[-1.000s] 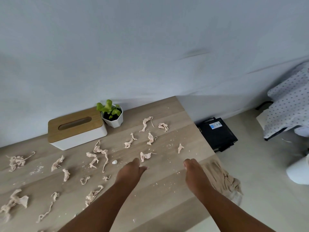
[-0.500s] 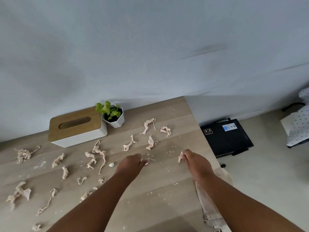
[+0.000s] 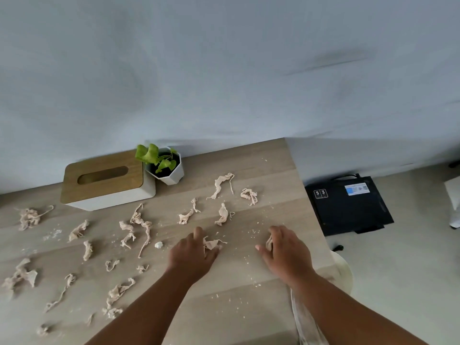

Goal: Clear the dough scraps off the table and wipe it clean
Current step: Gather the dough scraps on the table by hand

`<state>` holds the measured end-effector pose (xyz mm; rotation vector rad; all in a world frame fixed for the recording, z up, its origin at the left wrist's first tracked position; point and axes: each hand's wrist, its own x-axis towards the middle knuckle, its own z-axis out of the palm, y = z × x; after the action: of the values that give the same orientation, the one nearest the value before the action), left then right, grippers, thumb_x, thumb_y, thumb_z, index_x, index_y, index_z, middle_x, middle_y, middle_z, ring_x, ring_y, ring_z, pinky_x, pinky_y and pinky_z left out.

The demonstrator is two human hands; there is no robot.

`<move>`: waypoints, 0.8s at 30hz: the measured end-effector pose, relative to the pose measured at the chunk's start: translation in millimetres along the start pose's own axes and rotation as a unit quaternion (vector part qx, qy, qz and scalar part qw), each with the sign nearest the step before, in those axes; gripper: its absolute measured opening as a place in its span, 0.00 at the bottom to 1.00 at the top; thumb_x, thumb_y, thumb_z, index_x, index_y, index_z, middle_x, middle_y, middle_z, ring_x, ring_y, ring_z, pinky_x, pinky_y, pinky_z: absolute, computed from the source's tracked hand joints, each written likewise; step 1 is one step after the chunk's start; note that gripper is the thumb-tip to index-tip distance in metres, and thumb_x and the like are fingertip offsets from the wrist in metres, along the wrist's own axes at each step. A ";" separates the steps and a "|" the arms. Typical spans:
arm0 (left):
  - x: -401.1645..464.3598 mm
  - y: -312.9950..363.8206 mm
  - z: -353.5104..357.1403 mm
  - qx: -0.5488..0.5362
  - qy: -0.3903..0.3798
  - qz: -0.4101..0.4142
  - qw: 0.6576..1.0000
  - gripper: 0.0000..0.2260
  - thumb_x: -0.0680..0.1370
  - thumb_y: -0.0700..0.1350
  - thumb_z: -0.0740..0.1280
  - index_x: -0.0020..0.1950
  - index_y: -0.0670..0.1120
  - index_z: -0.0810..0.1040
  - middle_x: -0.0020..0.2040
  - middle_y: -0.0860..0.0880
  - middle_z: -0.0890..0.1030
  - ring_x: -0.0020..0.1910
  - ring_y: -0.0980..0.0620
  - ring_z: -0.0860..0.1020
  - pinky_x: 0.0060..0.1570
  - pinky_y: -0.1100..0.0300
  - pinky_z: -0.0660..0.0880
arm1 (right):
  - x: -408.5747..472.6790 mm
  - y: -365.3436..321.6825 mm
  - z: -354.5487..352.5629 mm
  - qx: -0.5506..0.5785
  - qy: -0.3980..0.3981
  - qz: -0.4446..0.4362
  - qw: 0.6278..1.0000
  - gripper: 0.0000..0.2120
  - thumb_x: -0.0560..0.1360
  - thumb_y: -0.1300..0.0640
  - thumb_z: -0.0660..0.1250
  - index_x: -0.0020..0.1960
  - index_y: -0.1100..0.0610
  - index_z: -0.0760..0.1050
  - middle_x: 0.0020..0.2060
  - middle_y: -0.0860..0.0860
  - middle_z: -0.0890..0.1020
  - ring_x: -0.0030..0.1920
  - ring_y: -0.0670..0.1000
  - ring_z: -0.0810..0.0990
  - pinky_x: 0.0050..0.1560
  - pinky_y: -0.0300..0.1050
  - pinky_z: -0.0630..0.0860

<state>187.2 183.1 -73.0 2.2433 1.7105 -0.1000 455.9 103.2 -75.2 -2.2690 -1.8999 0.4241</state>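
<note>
Both hands on dough scraps, wood table [image 3: 249,307].
Left hand [image 3: 193,255] half-curled over a ragged scrap [image 3: 211,243]; right hand [image 3: 286,252] pinching a strip [image 3: 268,241]. More stringy scraps [image 3: 139,225] lie left of them.

1. We see the tissue box [image 3: 104,181] on the table [image 3: 261,170] at its far edge, against the wall, with the potted plant [image 3: 164,164] just beside it on its right.
2. Dough scraps [image 3: 139,227] lie scattered over the table from its left edge to near its right edge, in front of the box and plant.
3. Our left hand [image 3: 193,255] rests on the table near its middle, touching one scrap [image 3: 211,244] at the fingers.
4. Our right hand [image 3: 286,252] lies near the right edge, a small scrap [image 3: 268,242] against its fingers.
5. On the floor, right of the table's far right corner, lies a flat box [image 3: 348,205].
</note>
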 end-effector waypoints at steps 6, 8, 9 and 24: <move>-3.3 6.1 0.2 0.017 0.011 0.016 1.000 0.22 0.79 0.62 0.66 0.60 0.45 0.76 0.48 0.46 0.83 0.46 0.41 0.84 0.39 0.50 0.80 | 2.9 2.3 5.8 -0.030 0.034 -0.035 0.998 0.09 0.78 0.49 0.68 0.48 0.56 0.76 0.41 0.51 0.77 0.37 0.53 0.77 0.30 0.48 0.75; -2.8 6.0 -1.0 0.027 0.020 0.046 0.998 0.15 0.81 0.54 0.65 0.57 0.42 0.77 0.43 0.45 0.83 0.38 0.40 0.83 0.30 0.50 0.79 | 4.7 4.3 6.7 -0.045 0.042 -0.059 0.996 0.06 0.77 0.54 0.69 0.45 0.56 0.76 0.38 0.51 0.77 0.34 0.54 0.77 0.26 0.48 0.73; -3.0 6.6 -0.4 0.040 0.035 0.068 0.996 0.13 0.80 0.50 0.63 0.55 0.42 0.76 0.39 0.44 0.81 0.34 0.40 0.82 0.25 0.52 0.77 | 5.0 5.7 6.7 -0.051 0.042 -0.071 0.995 0.06 0.74 0.56 0.72 0.43 0.57 0.76 0.37 0.52 0.77 0.33 0.54 0.77 0.24 0.48 0.72; -2.2 -12.5 -19.3 -0.010 -0.123 0.119 0.985 0.10 0.80 0.43 0.58 0.60 0.43 0.69 0.54 0.43 0.80 0.55 0.42 0.78 0.52 0.50 0.72 | 9.0 5.9 -28.3 -0.053 -0.162 -0.056 0.984 0.19 0.79 0.64 0.61 0.69 0.55 0.68 0.62 0.52 0.75 0.54 0.52 0.79 0.49 0.46 0.79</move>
<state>172.2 189.6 -56.8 2.2911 1.3041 -0.2893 471.6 112.7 -51.2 -2.2563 -2.2393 0.7310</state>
